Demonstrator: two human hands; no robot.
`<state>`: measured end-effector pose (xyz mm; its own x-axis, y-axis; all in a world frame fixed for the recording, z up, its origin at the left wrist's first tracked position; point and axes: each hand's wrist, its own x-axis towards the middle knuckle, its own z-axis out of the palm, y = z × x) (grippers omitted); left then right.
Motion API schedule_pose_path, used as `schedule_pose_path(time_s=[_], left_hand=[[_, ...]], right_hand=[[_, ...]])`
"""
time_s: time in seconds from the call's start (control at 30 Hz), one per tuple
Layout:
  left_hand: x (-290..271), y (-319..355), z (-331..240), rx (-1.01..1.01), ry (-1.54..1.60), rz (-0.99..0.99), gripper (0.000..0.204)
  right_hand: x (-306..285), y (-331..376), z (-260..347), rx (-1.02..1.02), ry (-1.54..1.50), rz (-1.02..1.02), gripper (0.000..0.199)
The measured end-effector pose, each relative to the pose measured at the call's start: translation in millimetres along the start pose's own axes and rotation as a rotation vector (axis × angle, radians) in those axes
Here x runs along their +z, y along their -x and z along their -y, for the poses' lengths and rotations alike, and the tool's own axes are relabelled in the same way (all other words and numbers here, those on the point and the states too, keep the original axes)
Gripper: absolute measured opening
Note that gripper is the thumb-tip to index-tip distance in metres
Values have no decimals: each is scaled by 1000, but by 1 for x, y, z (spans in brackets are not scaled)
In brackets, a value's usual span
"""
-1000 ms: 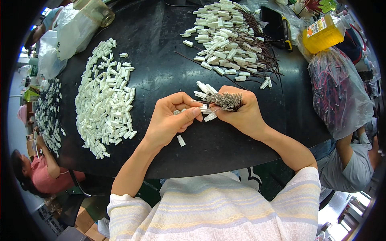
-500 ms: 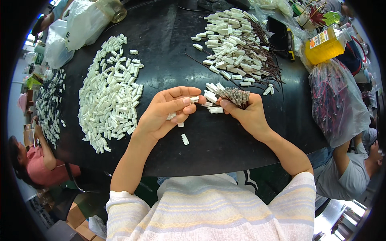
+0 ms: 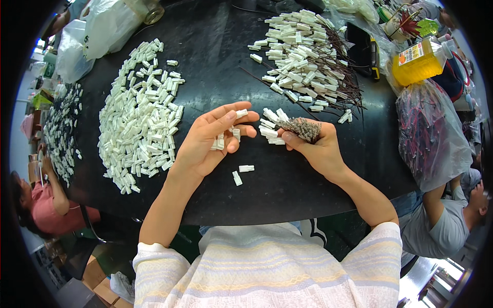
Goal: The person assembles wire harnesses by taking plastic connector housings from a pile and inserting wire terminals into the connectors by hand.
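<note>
My left hand (image 3: 208,141) is palm up over the black table (image 3: 287,190), with a few small white plastic caps (image 3: 222,141) in the palm and one cap (image 3: 241,113) pinched at the fingertips. My right hand (image 3: 316,149) grips a bundle of thin dark wires (image 3: 304,128) whose ends carry white caps (image 3: 269,128) pointing left. Two loose caps (image 3: 241,173) lie on the table just below my left hand.
A big pile of loose white caps (image 3: 141,115) lies to the left. A heap of capped wires (image 3: 303,61) lies at the back. A yellow bottle (image 3: 418,61) and a clear bag of wires (image 3: 431,128) stand right. Other people sit at both sides.
My left hand has drawn away from the bundle and turned palm up, one cap at its fingertips. A second loose cap now lies on the table.
</note>
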<state>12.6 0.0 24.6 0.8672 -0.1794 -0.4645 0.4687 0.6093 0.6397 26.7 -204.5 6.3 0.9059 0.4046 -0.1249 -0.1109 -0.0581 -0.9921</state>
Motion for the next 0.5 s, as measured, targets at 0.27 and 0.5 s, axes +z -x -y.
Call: schedule_pose_path(time_s=[0.27,0.5], left_hand=[[-16,-1,4,-6,-68,200,29],[-6,4,2,-46,-154,95,24]], right_hand=[[-1,0,-1,-30,-43,30,9],[-3,-1,-3,-36,-31,50,10]])
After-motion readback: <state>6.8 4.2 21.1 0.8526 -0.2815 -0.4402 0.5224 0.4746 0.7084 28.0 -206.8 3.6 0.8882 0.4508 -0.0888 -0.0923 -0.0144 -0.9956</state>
